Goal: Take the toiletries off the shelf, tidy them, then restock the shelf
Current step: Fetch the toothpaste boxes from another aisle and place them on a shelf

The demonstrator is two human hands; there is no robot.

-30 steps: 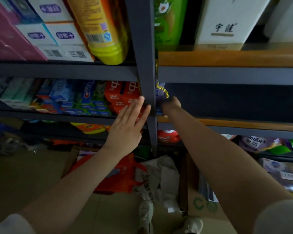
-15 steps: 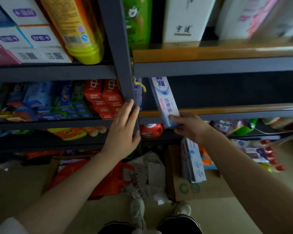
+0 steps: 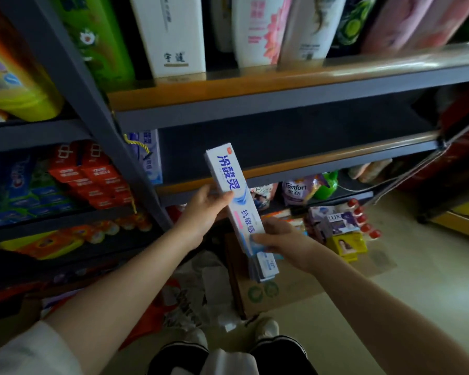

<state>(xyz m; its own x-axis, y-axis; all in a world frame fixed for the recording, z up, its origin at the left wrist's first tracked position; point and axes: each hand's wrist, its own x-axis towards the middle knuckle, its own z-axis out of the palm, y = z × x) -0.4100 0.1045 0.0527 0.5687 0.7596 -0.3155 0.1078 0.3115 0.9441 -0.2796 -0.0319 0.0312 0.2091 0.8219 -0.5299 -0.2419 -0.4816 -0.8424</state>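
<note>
Two hands hold one long toothpaste box [image 3: 233, 196] out in front of the shelf [image 3: 295, 169], at the level of its orange-edged board. The box is pale, white shading to light blue, with bold blue Chinese characters running down its length, a small red mark near the top end and a pink stripe along one side. It stands tilted, top end leaning left toward the dark shelf bay and lower end toward the person. The left hand [image 3: 203, 209] grips it about midway, thumb curled over the printed face and fingers behind. The right hand [image 3: 279, 239] pinches the lower end, fingertips wrapped over the face. Just below that hand, more boxes of the same kind [image 3: 264, 267] stand on end in a cardboard carton [image 3: 257, 293] on the floor. One similar box [image 3: 149, 158] remains at the bay's left end, against the grey upright [image 3: 92, 117]. Red and blue toothpaste packs [image 3: 65, 182] fill the neighbouring bay, and tall bottles [image 3: 255, 31] line the shelf above.
</note>
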